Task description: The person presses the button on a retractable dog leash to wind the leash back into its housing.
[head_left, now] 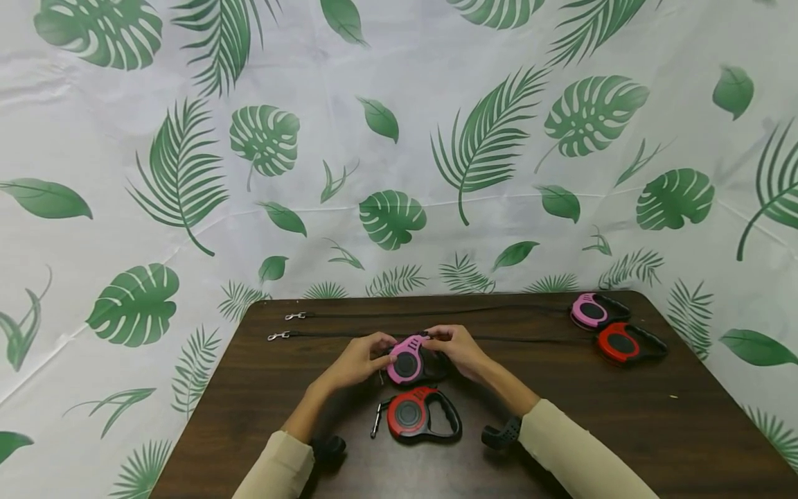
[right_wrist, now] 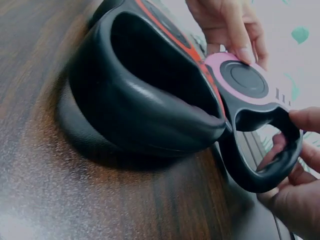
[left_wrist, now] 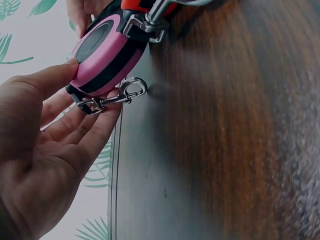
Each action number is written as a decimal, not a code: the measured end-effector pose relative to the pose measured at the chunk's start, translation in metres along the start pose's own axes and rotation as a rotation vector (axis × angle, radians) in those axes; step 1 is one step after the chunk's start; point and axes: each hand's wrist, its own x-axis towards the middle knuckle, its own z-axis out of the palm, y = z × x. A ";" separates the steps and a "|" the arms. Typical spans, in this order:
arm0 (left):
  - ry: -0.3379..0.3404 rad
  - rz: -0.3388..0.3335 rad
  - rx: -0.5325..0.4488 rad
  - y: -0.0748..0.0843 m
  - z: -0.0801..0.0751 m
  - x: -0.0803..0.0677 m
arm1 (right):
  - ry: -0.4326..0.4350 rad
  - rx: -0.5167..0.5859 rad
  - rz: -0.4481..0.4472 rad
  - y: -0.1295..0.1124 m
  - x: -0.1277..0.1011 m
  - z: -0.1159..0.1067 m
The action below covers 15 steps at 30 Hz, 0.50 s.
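Both hands hold a pink and black retractable dog leash (head_left: 406,367) near the middle of the table. My left hand (head_left: 360,360) grips the round casing, its thumb on the pink face in the left wrist view. A metal snap hook (left_wrist: 112,100) dangles from that casing beside the fingers. On the other side, my right hand (head_left: 460,350) pinches the black loop handle (right_wrist: 260,175) between thumb and fingers. Nearer to me lies a red and black retractable leash (head_left: 409,414), its snap hook (head_left: 375,421) pointing left and its handle large in the right wrist view.
Toward the table's right end lie another pink leash (head_left: 588,311) and another red leash (head_left: 618,343). Their black cords stretch left across the back to metal snap hooks, one farther back (head_left: 296,315). Behind the dark wooden table (head_left: 561,430) hangs a leaf-print cloth (head_left: 399,152).
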 end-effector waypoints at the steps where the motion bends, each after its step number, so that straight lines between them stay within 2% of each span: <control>1: -0.008 -0.003 0.001 -0.001 0.000 0.000 | 0.005 -0.028 -0.003 0.000 0.000 0.000; 9: -0.080 -0.025 -0.020 -0.007 0.000 0.001 | 0.090 -0.323 0.017 -0.001 -0.004 0.001; 15: -0.123 -0.016 0.012 -0.010 0.001 0.000 | 0.132 -0.464 0.021 -0.004 -0.007 0.003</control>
